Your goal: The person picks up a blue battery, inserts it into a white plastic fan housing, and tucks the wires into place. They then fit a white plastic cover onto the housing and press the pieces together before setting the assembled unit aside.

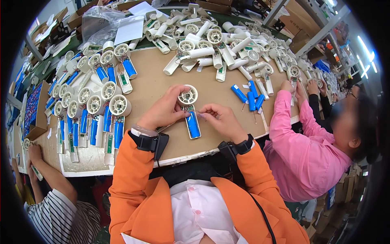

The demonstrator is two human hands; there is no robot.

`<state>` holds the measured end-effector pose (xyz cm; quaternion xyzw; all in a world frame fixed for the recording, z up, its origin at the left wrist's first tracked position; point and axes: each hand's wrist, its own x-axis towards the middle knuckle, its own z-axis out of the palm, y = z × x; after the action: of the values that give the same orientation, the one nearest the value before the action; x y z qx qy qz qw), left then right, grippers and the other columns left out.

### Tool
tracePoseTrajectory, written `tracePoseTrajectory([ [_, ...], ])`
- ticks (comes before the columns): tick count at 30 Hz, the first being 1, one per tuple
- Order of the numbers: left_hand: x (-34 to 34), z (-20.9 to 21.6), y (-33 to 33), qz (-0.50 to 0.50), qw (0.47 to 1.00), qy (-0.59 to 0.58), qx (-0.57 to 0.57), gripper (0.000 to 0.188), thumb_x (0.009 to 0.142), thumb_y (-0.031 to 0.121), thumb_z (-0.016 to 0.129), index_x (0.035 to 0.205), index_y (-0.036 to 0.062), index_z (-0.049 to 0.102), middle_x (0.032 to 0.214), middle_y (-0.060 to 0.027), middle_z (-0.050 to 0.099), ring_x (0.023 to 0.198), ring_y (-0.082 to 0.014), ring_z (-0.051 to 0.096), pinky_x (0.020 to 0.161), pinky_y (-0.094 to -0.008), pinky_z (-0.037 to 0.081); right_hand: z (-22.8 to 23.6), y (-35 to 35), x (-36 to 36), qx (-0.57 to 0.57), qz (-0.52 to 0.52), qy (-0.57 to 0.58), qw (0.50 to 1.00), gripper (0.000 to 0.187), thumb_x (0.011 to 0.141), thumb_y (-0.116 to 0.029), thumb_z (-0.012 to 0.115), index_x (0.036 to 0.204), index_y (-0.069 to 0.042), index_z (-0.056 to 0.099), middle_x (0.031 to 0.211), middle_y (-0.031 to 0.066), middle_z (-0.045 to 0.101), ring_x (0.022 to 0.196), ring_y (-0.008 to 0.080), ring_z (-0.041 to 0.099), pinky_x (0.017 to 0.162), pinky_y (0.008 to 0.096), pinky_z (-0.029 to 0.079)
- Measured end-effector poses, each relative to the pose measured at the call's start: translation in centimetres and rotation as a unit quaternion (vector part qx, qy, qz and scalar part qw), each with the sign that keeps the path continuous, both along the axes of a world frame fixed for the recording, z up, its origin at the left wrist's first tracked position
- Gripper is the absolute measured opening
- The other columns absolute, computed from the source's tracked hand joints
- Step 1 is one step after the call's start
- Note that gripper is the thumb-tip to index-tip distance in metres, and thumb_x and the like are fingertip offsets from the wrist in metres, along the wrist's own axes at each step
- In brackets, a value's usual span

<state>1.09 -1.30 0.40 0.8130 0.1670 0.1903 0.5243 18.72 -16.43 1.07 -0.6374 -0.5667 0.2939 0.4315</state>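
Blue battery (193,125) — glossy, smooth plastic

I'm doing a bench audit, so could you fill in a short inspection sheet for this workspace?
Surface: brown tabletop, bare in the middle, with a worn white front edge.
Job's things: one white fan-headed unit with a blue cell in its open handle; similar units in rows at left.
Clutter: heaped white parts at the back, loose blue cells at right, a clear plastic bag at back left.
Hands: left hand holds the unit; right hand pinches near the cell.
Cables: thin wires at the right fingertips; a black cable over the orange jacket.
Surroundings: co-workers either side, one in pink sleeves, one in a striped shirt.
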Motion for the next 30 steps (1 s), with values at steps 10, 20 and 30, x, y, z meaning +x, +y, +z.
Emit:
tracePoseTrajectory([
  [10, 0.1, 0.0, -0.1, -0.004, 1.000, 0.008, -0.022, 0.072, 0.076, 0.001, 0.079, 0.137, 0.0050, 0.041, 0.127, -0.0102, 0.044, 0.076, -0.0118, 0.058, 0.071, -0.0252, 0.054, 1.3, 0.4, -0.1, 0.103, 0.012, -0.277, 0.955, 0.027, 0.083, -0.006, 0.072, 0.110, -0.002, 0.066, 0.085, 0.0123, 0.068, 0.074, 0.0236, 0.067, 0.066, 0.0335, 0.053],
  [20, 0.0, 0.4, -0.1, -0.002, 1.000, 0.009, -0.027, 0.070, 0.077, 0.003, 0.079, 0.137, 0.0060, 0.043, 0.126, -0.0098, 0.044, 0.078, -0.0117, 0.058, 0.072, -0.0250, 0.054, 1.3, 0.6, -0.4, 0.113, 0.033, -0.229, 0.966, 0.024, 0.084, -0.006, 0.070, 0.108, -0.003, 0.067, 0.083, 0.0108, 0.067, 0.077, 0.0234, 0.066, 0.068, 0.0321, 0.052],
  [30, 0.0, 0.2, 0.0, 0.002, 1.000, 0.014, -0.019, 0.070, 0.077, 0.003, 0.079, 0.137, 0.0068, 0.043, 0.124, -0.0098, 0.046, 0.079, -0.0115, 0.058, 0.072, -0.0248, 0.053, 0.6, 1.0, 0.5, -0.055, 0.103, 0.177, 0.977, 0.026, 0.099, -0.011, 0.058, 0.119, 0.003, 0.065, 0.101, 0.0059, 0.071, 0.093, 0.0108, 0.065, 0.085, 0.0262, 0.052],
])
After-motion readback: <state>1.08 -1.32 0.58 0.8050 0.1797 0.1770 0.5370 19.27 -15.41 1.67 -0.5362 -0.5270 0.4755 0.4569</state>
